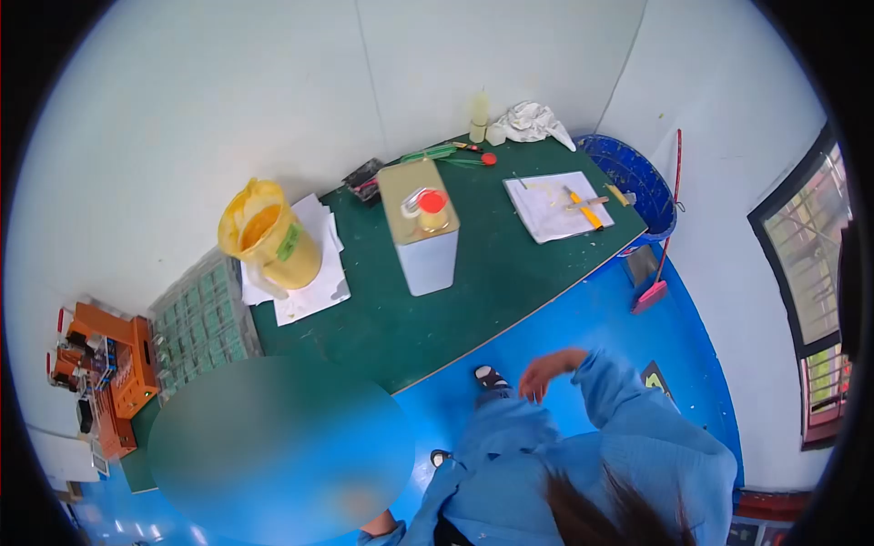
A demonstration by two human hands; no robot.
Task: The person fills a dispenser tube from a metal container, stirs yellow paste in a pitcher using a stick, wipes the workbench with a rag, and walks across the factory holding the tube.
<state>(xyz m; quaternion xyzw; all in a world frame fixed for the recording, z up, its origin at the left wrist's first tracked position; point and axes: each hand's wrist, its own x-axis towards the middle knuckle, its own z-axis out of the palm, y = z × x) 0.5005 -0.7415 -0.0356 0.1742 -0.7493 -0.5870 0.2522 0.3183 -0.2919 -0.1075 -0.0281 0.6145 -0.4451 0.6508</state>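
Note:
My right hand (548, 373) hangs in front of my body over the blue floor, beyond the table's front edge. Its fingers are loosely bent and apart, and nothing shows in them. At the bottom, a blurred patch hides most of my left hand (369, 521), so its fingers cannot be made out. On the green table (492, 264) stands a tall rectangular metal tin (426, 264) with a red cap (431, 202) and a ring handle. To its left, a yellow-stained pitcher (296, 259) with thick yellow stuff inside rests on white paper sheets (319, 296).
A yellow utility knife (584, 208) lies on a paper pad (537, 214) at the right. Behind are a crumpled white cloth (528, 121) and a bottle (479, 118). A blue bin (660, 196) and a pink broom (650, 297) flank the table. An orange machine (123, 364) stands left.

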